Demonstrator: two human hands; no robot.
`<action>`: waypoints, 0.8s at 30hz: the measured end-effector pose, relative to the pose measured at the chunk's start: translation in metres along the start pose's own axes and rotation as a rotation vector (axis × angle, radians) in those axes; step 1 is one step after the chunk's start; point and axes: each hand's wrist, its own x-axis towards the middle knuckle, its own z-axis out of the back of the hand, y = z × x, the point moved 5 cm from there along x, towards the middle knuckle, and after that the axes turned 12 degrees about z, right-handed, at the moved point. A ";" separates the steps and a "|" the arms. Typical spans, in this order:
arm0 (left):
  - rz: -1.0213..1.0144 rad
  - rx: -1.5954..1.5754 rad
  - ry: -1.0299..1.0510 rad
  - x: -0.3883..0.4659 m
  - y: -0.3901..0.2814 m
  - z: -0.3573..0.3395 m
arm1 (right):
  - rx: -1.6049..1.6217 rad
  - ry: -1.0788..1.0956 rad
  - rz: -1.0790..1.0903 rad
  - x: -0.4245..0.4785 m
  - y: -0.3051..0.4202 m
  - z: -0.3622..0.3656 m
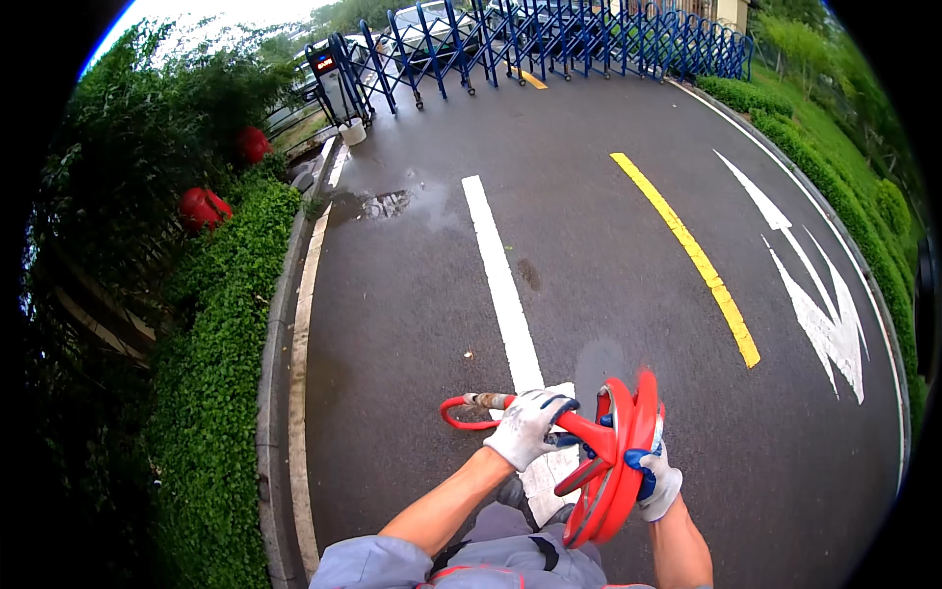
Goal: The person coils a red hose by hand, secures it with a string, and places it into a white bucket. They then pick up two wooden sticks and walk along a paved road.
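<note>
Both of my hands wear white work gloves with blue-coated palms and fingers. A red flat hose (625,471) with a grey stripe hangs in loose coils in front of my waist. My right hand (656,478) grips the coils from their right side, fingers partly hidden. My left hand (533,427) is closed around a stretch of the same red hose left of the coils. Beside that hand a worn fitting (487,400) sticks out to the left. From it a thin red loop (460,423) curves back under the left hand.
I stand on wet asphalt (412,309) over a white painted line (500,287). A kerb (276,368) and hedge (213,331) run along the left. Ahead, a blue folding gate (471,51) crosses the road, with a white bucket (352,132) at its left end and parked cars behind.
</note>
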 end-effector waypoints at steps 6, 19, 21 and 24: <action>0.436 -0.002 -0.315 -0.040 0.107 -0.059 | -0.087 0.069 0.052 -0.007 0.010 0.008; 0.303 0.283 -0.169 0.010 0.030 0.175 | -0.095 -0.177 0.219 -0.016 0.051 0.085; 0.331 0.382 -0.092 0.013 0.025 0.204 | -0.058 -0.171 0.280 -0.021 0.059 0.092; 0.351 0.523 0.092 0.020 0.006 0.230 | -0.044 -0.197 0.339 -0.029 0.068 0.112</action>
